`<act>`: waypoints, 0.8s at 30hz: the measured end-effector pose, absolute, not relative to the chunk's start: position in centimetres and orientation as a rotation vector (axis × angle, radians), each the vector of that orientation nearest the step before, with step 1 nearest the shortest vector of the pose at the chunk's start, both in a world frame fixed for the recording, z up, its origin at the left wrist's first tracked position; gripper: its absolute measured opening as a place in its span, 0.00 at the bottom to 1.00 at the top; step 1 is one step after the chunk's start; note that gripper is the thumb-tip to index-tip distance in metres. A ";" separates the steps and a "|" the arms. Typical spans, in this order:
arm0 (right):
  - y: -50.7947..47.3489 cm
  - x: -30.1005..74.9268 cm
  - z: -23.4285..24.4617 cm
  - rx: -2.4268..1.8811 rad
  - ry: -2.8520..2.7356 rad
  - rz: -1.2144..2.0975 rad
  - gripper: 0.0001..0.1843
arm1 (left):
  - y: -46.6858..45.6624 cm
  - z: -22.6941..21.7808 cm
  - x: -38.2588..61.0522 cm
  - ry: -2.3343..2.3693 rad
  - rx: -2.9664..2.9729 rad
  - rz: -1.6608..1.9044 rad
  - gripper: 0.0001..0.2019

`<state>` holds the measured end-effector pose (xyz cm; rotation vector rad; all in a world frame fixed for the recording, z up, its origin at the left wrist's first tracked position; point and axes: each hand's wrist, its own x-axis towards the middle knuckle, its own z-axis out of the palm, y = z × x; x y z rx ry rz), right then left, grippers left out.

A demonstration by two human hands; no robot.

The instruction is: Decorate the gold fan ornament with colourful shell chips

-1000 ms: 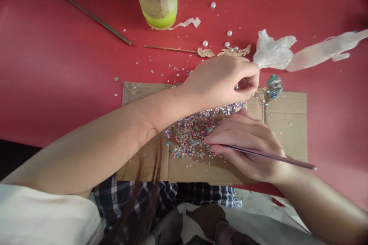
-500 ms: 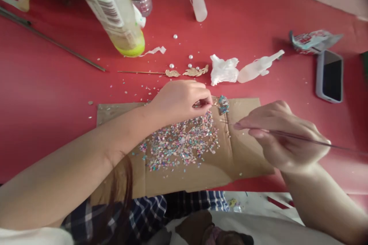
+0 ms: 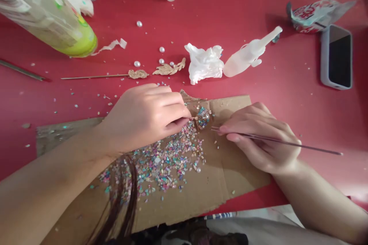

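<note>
At the bottom centre, cardboard [image 3: 198, 199] is lying under scattered colourful chips [image 3: 163, 164]. Right of centre, the right hand [image 3: 258, 138] is gripping slim tweezers [image 3: 304, 146]. Apart from it, the left hand [image 3: 152, 116] is pinching the stem of a fan-shaped ornament [image 3: 203, 118], which is sitting mid-frame, near the tweezer tips. Farther up, crumpled tissue [image 3: 205, 63] is resting beside a squeeze bottle [image 3: 243, 59]; a green-based bottle [image 3: 54, 21] is filling the upper left.

Moderately bright, diffuse light, apparently from right: pale glare on smooth red tabletop [image 3: 322, 122], shadow left of crumpled silver-and-red packet [image 3: 312, 17]. Top-right corner dark. Wide-angle stretch on translucent green-bottomed plastic bottle [image 3: 67, 26]. Fine detail soft.
</note>
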<state>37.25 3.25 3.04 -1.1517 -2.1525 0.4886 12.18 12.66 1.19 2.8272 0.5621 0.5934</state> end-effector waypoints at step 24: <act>3.4 37.0 3.3 -1.152 -2.312 0.446 0.02 | 12.5 1.5 12.2 0.554 2.902 0.578 0.11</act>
